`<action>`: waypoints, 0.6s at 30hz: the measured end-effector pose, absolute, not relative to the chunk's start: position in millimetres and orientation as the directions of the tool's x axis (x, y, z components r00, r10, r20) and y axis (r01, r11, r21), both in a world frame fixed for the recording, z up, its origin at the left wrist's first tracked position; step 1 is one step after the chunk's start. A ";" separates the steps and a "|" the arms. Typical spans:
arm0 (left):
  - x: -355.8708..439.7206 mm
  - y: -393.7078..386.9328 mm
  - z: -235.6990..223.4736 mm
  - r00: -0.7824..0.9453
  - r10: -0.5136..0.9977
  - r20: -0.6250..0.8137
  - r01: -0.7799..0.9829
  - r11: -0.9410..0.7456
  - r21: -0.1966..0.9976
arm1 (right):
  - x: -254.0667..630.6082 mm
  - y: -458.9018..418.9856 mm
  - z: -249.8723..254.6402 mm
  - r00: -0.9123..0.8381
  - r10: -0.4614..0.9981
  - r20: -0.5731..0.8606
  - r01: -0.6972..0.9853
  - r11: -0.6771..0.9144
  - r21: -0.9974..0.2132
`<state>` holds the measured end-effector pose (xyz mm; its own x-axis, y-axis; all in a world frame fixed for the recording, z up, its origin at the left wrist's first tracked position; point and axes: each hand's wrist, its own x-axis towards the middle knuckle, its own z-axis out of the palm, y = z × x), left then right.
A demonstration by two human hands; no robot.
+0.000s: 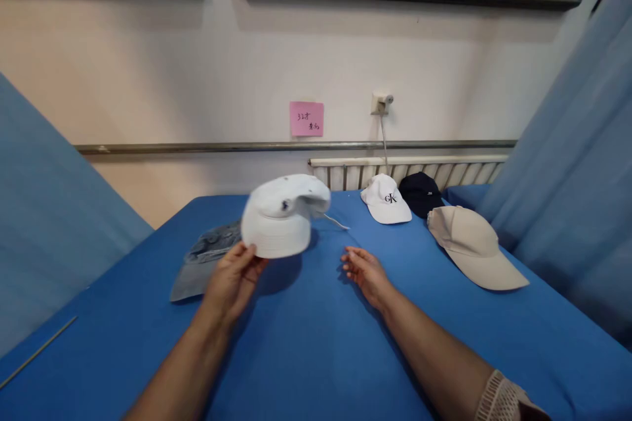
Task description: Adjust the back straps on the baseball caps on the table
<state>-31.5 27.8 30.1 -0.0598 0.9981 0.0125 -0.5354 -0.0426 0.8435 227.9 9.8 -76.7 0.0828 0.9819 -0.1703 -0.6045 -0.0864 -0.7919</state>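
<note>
My left hand [236,276] pinches the brim of a white baseball cap [276,227] with a small dark emblem on its front. The cap is held up above the blue-covered table [316,355], its crown partly folded in and a strap hanging out on the right. Behind my left hand lies a grey-blue denim cap [205,260], partly hidden by the hand and the white cap. My right hand [365,273] is held low over the table with fingers apart and slightly curled, touching no cap.
At the back right lie a white cap with black letters [388,200], a dark navy cap [421,194] and a beige cap [471,247]. A thin stick [39,352] is at the left edge. Blue curtains [577,164] flank the table; a radiator [345,176] stands behind.
</note>
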 end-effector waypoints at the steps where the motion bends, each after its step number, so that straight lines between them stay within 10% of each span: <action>1: -49.9 33.6 35.7 -0.135 0.991 0.022 -0.521 -0.090 0.849 | 226.8 9.8 -78.3 0.074 0.982 -0.176 -0.572 -0.103 -0.814; 9: -156.2 36.2 11.0 -0.499 0.806 -0.319 -0.448 0.075 0.891 | 219.8 11.6 -84.8 0.034 0.993 -0.112 -0.346 -0.093 -0.934; 18: -180.6 31.2 -6.1 -0.560 0.807 -0.188 -0.290 0.022 0.957 | 219.5 18.4 -96.1 0.152 0.975 -0.161 -0.491 -0.067 -0.868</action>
<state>-180.6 31.2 -6.1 -0.5596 0.8071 -0.1881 -0.2895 0.0223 0.9569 219.5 18.4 -96.1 0.1516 0.9752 -0.1612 -0.4912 -0.0672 -0.8684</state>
